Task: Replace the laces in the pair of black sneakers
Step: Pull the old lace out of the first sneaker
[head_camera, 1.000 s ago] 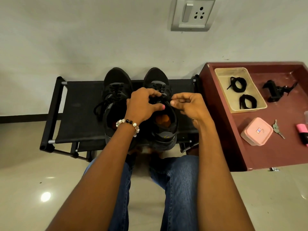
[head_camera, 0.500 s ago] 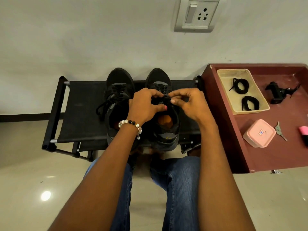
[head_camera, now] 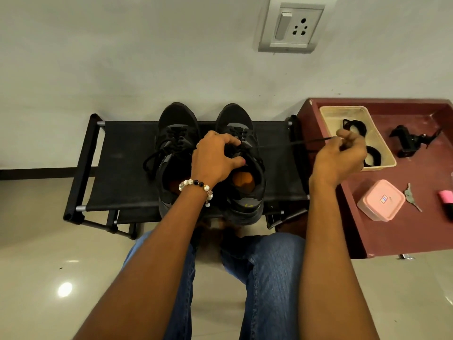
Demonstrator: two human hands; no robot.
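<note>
Both black sneakers sit side by side, toes to the wall, on the black fabric rack (head_camera: 117,165): left sneaker (head_camera: 175,143) laced w/ loose ends trailing, right sneaker (head_camera: 241,173) under the left hand (head_camera: 215,159), whose curled fingers grip it at the tongue/top eyelets. Right hand (head_camera: 340,158) is out over the maroon table (head_camera: 397,231), fingers pinching the end of a black lace (head_camera: 291,143) that runs taut from the right sneaker. Beige tray (head_camera: 343,112) on the table holds two coiled black laces (head_camera: 354,125), w/ a pink box (head_camera: 381,200) and keys (head_camera: 411,196) nearer the person.
</note>
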